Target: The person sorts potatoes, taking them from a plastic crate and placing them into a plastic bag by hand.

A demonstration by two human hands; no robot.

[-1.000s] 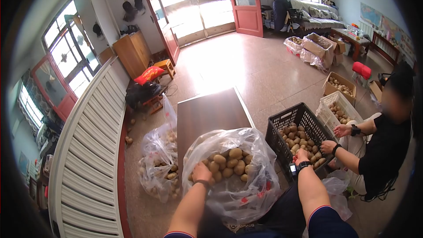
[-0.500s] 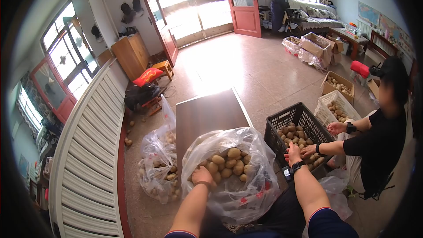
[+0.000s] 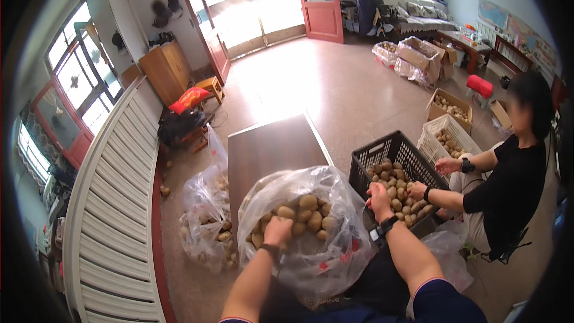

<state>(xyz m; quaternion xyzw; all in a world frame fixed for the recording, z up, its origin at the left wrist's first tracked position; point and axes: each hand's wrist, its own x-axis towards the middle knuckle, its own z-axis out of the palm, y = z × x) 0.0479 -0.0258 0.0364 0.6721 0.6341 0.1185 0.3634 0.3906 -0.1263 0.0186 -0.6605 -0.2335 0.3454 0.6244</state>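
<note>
A clear plastic bag (image 3: pixel 353 221) with several brown potato-like items (image 3: pixel 308 201) stands open on a dark-topped table (image 3: pixel 275 143). My left hand (image 3: pixel 278 231) is inside it, its fingers down among the items and partly hidden; whether it grips one does not show. My right hand (image 3: pixel 379 198) is over the near left side of a black crate (image 3: pixel 399 137) of similar items. Its fingers look bent, and what they hold, if anything, is too small to tell. Both hands of a seated co-worker (image 3: pixel 508 173) are near that crate, one over its items.
Another filled plastic bag (image 3: pixel 203 203) lies on the floor left of the table. A white crate (image 3: pixel 427 137) and a cardboard box (image 3: pixel 436 100) of similar items stand beyond the black crate. A white radiator (image 3: pixel 113 209) runs along the left. An empty-looking bag (image 3: pixel 448 251) lies at right.
The view has shifted slightly. My left hand has moved right within the bag. My right hand has drawn back from the crate's middle toward its left side. The co-worker's hands have shifted too.
</note>
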